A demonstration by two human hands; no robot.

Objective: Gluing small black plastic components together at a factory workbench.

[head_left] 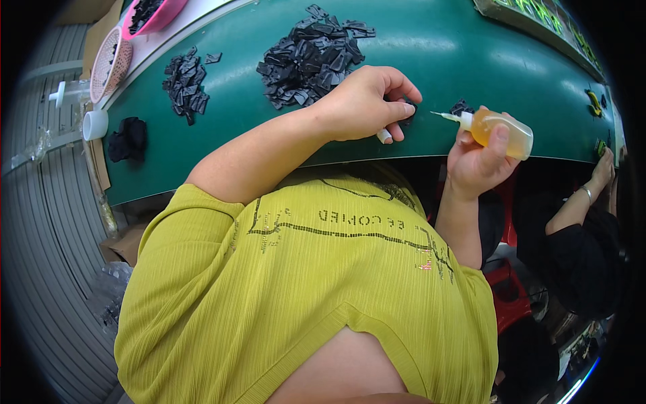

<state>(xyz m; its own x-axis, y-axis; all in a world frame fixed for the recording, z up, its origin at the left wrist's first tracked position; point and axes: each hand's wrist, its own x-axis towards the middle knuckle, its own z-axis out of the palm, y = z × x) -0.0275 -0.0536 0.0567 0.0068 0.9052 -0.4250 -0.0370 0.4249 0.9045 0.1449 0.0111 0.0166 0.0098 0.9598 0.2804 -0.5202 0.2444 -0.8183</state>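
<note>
Green conveyor belt (437, 54), black part heaps (313, 57)

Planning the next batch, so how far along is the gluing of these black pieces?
Done: cannot tell; no finished pieces are plainly set apart. In hand: the left hand pinches a black piece on the green belt, while the right hand aims a dropper bottle at it. Left: a large pile and a smaller pile.

Green belt – open stretches and clutter

Bare green belt (431, 47) lies open right of the large black parts pile (311, 54); a smaller pile (186, 84) and a black bundle (126, 139) crowd the left end – a narrow bare lane runs between the piles.
</note>
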